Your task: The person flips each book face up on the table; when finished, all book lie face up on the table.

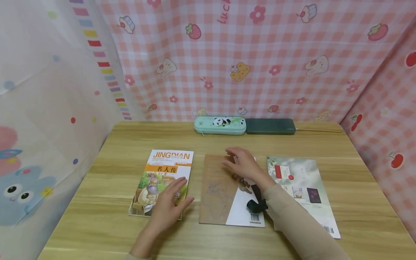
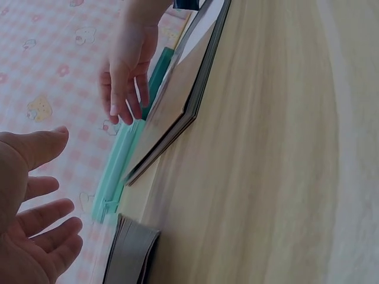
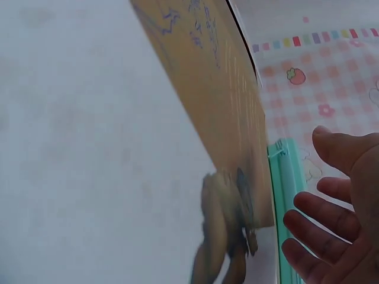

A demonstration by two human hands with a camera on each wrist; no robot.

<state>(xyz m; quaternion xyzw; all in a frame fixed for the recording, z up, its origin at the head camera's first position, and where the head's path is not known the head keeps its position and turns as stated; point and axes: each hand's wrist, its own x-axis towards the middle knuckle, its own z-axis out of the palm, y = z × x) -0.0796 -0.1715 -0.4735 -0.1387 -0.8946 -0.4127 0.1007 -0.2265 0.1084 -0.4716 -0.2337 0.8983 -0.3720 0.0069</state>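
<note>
Over the lower right part of a book with an orange "JINGDIAN" title (image 1: 159,180) is my left hand (image 1: 169,207), fingers loosely spread and gripping nothing. In the left wrist view, the same hand (image 2: 35,219) shows its bent, empty fingers. My right hand (image 1: 245,166) is above the upper part of a brown-and-white book (image 1: 216,195), partly covering it. In the right wrist view the right hand (image 3: 343,207) has its thumb and fingers apart, with nothing between them. A pale green book (image 1: 305,187) lies to the right, partly behind the right sleeve.
A mint panda pencil case (image 1: 221,125) and a dark green case (image 1: 270,126) lie along the back edge of the wooden table (image 1: 107,180). Thin sticks (image 1: 320,130) extend rightward from the dark case. Patterned curtains (image 1: 221,47) stand behind and at both sides.
</note>
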